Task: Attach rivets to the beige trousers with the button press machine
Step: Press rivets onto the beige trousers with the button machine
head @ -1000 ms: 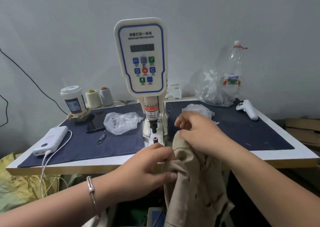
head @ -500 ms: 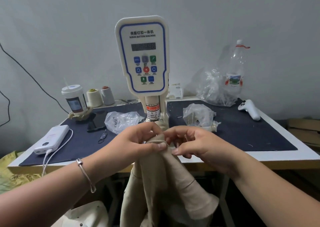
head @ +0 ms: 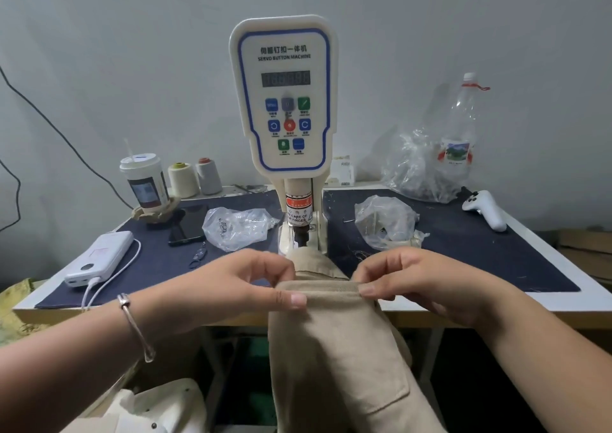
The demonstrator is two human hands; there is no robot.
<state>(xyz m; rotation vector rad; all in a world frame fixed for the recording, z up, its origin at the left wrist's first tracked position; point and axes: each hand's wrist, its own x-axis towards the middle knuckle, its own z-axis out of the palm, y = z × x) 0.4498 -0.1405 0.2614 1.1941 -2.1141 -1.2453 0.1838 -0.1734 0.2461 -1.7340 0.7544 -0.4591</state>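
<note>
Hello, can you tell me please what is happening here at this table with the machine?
A person is working at a button press machine that stands on a table. The left hand and the right hand each pinch the top edge of beige trousers and hold it stretched flat between them, in front of the machine's press head. Part of the cloth reaches up toward the press. No rivet is visible at this edge.

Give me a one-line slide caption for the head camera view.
Both hands, left and right, pinch beige trousers below the button press machine.
</note>
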